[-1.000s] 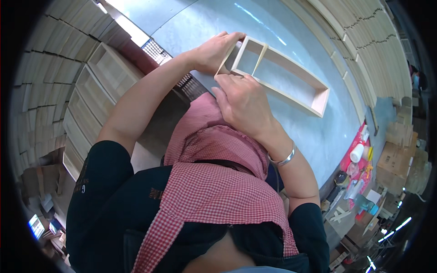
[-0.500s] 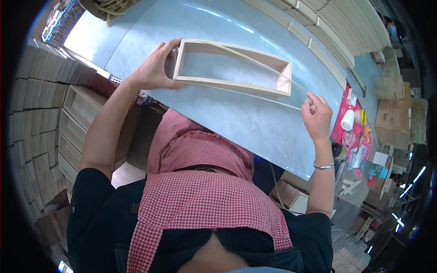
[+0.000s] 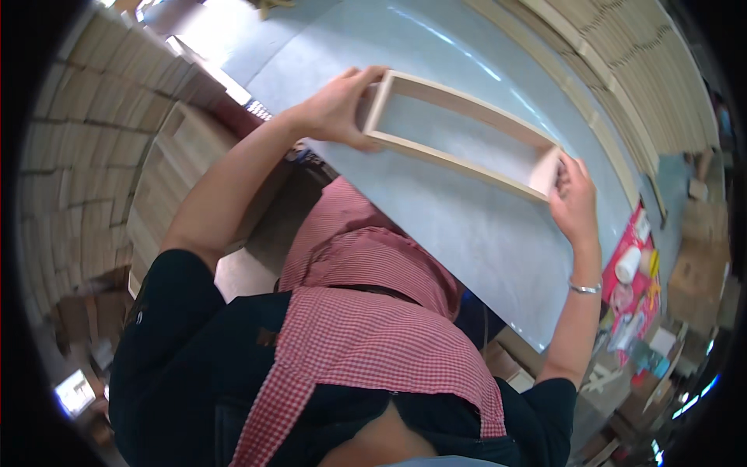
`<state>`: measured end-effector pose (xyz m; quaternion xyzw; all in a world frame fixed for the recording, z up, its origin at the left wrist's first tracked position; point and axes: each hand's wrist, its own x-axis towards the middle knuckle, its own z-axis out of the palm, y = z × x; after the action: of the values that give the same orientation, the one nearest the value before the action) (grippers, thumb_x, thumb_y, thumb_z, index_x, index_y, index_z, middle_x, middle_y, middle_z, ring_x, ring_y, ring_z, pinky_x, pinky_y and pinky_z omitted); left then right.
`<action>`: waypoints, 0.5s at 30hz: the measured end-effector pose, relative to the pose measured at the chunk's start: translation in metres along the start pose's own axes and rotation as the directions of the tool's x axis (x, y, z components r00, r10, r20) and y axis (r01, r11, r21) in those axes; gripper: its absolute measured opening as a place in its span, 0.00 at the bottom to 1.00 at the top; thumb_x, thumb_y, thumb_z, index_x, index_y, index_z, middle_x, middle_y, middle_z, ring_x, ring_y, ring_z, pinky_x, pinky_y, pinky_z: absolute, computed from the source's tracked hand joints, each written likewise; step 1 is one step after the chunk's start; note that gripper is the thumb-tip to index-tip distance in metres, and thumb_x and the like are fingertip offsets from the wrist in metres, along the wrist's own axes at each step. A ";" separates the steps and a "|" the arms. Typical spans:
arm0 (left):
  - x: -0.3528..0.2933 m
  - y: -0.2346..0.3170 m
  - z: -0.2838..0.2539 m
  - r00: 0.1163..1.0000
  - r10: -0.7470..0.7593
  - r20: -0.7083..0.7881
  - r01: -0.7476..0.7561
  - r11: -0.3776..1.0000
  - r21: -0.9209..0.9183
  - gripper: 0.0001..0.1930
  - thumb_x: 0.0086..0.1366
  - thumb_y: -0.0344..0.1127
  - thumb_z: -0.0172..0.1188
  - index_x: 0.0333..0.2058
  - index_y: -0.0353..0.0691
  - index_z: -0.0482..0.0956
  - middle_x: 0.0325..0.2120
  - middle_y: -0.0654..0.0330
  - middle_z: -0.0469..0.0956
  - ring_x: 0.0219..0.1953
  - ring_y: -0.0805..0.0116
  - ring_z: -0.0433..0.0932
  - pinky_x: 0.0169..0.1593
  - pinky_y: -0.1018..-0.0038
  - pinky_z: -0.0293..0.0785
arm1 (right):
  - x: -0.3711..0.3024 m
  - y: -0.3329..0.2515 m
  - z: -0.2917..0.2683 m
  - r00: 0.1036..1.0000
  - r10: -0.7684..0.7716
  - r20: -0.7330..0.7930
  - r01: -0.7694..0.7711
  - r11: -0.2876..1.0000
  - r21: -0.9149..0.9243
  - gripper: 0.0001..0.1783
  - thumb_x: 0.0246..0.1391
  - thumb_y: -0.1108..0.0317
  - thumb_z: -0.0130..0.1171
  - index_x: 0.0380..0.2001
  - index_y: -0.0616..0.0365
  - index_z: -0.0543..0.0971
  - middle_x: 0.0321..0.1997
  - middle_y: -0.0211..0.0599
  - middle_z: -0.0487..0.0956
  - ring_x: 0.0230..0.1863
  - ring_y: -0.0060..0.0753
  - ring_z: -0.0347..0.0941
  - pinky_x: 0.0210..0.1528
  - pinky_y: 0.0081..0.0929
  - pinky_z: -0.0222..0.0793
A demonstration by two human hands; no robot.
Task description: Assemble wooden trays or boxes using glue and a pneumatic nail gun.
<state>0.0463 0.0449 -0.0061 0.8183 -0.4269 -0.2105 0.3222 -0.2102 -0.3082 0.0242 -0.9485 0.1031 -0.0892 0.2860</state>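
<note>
A long, shallow frame of pale wood (image 3: 459, 165) is held at a slant over the grey-blue tabletop (image 3: 475, 226), which shows through its middle. My left hand (image 3: 336, 110) is closed round its left end, thumb at the near corner and fingers at the far one. At the right end my right hand (image 3: 574, 204) grips the short side, its fingertips partly hidden against the wood. The stretched pale elastic band from the earlier frame cannot be made out now.
Long wooden strips (image 3: 572, 97) lie stacked along the table's far right side. A white bottle (image 3: 627, 265) stands on a pink sheet at the right. To the left rise stacked wooden boards (image 3: 66, 175). Pale wooden boxes (image 3: 167, 175) stand beside my left arm.
My right hand has come to the frame's right end; before, it held a band stretched out beyond it. The frame and both hands sit farther right in view, and the view has turned.
</note>
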 end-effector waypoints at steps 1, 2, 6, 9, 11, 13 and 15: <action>0.002 0.002 -0.002 1.000 -0.023 -0.011 0.023 1.000 0.010 0.60 0.36 0.42 0.81 0.68 0.43 0.55 0.54 0.51 0.69 0.54 0.54 0.69 0.61 0.59 0.69 | -0.002 -0.006 0.001 1.000 -0.019 0.011 0.018 1.000 0.017 0.33 0.46 0.87 0.53 0.60 0.62 0.72 0.47 0.36 0.75 0.33 0.25 0.69 0.35 0.20 0.67; 0.003 0.004 -0.003 1.000 -0.025 0.017 0.024 0.999 0.039 0.59 0.37 0.42 0.81 0.67 0.44 0.55 0.53 0.51 0.69 0.54 0.55 0.69 0.60 0.60 0.70 | -0.004 -0.010 0.000 0.998 0.059 -0.021 -0.058 0.998 0.016 0.32 0.45 0.89 0.52 0.57 0.63 0.72 0.46 0.36 0.74 0.34 0.24 0.69 0.36 0.20 0.68; 0.003 -0.002 -0.005 1.000 -0.001 0.027 -0.001 0.996 0.092 0.58 0.37 0.44 0.81 0.66 0.46 0.56 0.53 0.52 0.69 0.53 0.56 0.69 0.59 0.61 0.70 | 0.000 0.003 0.012 0.988 0.106 -0.113 -0.092 0.988 0.122 0.30 0.46 0.91 0.51 0.55 0.63 0.73 0.47 0.36 0.74 0.36 0.23 0.70 0.38 0.20 0.70; 0.001 -0.009 -0.001 0.999 0.041 0.021 -0.043 0.993 0.109 0.58 0.37 0.45 0.82 0.66 0.47 0.57 0.52 0.52 0.69 0.53 0.56 0.69 0.59 0.62 0.71 | -0.010 0.015 0.028 0.978 0.102 -0.180 -0.062 0.975 0.215 0.29 0.48 0.91 0.51 0.55 0.63 0.73 0.49 0.37 0.73 0.37 0.22 0.70 0.40 0.18 0.70; 0.000 -0.014 0.003 0.995 0.096 -0.028 -0.092 0.989 0.114 0.59 0.34 0.47 0.83 0.65 0.47 0.58 0.51 0.51 0.72 0.51 0.55 0.71 0.57 0.61 0.71 | -0.015 0.019 0.041 0.945 0.104 -0.309 -0.001 0.949 0.315 0.28 0.49 0.91 0.52 0.56 0.63 0.72 0.51 0.38 0.73 0.39 0.24 0.72 0.43 0.18 0.71; 0.002 -0.017 0.006 0.985 0.159 -0.074 -0.150 0.982 0.118 0.61 0.30 0.49 0.84 0.65 0.46 0.58 0.49 0.50 0.74 0.49 0.53 0.72 0.56 0.60 0.72 | -0.021 0.022 0.052 0.891 0.122 -0.438 0.070 0.916 0.396 0.27 0.51 0.90 0.53 0.56 0.63 0.72 0.54 0.39 0.73 0.42 0.26 0.73 0.45 0.18 0.73; 0.002 -0.018 0.004 0.987 0.150 -0.064 -0.145 0.986 0.081 0.62 0.29 0.48 0.85 0.65 0.46 0.58 0.50 0.50 0.74 0.49 0.53 0.73 0.56 0.60 0.72 | -0.017 0.026 0.060 0.851 0.086 -0.519 0.144 0.911 0.387 0.27 0.54 0.88 0.53 0.57 0.62 0.71 0.58 0.39 0.71 0.48 0.31 0.75 0.51 0.21 0.73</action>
<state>0.0547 0.0497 -0.0223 0.8029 -0.4825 -0.1412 0.3203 -0.2167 -0.2938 -0.0410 -0.8071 0.1415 -0.3687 0.4388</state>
